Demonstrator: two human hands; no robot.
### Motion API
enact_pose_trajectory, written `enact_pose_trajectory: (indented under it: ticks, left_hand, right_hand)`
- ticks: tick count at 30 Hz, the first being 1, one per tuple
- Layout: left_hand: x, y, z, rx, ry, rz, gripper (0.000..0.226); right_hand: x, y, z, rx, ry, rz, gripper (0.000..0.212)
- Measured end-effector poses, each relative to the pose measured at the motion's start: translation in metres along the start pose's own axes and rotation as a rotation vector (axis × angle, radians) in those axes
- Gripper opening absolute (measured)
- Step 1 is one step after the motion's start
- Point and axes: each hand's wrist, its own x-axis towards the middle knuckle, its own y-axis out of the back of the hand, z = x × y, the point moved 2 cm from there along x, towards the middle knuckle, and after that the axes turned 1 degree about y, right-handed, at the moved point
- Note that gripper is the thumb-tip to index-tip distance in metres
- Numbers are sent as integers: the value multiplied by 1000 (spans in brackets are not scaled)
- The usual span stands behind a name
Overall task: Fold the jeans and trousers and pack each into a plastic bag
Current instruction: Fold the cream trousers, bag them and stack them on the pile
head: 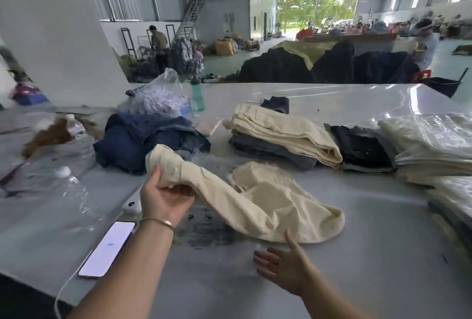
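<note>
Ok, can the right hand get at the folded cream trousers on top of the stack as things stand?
Probably yes: the right hand is open and empty, and the folded cream trousers lie uncovered beyond the loose cream trousers.

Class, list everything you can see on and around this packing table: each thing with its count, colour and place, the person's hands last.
Loose trousers: one, cream, table centre.
Folded stack: cream on grey, behind centre.
Blue heap: one, navy, left of centre.
Bagged trousers: several, clear plastic, right.
Bottle: one, green, far left of centre.
Phone: one, screen lit, near left.
Table: grey.
Left hand: grips the trousers.
Right hand: open, at the trousers' near edge.
</note>
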Motion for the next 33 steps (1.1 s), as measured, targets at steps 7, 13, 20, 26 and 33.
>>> enact_pose_trajectory:
  ticks: [7,13,20,26,33]
  left_hand:
    - [-18,52,62,-8,-113,30,53]
    - [-17,79,68,-40,-38,105,69]
    - [11,50,28,81,135,110,55]
    - [34,-9,-35,17,197,-184,51]
    - [59,15,-23,26,-39,-113,55]
  right_hand:
    - [18,-36,-2,246,354,-2,53]
    - [13,-32,-55,388,473,141,42]
    - [-57,-20,-149,303,685,238,50]
    - [-203,-24,-229,352,1252,-119,49]
    - [-169,-5,-172,354,1105,-265,50]
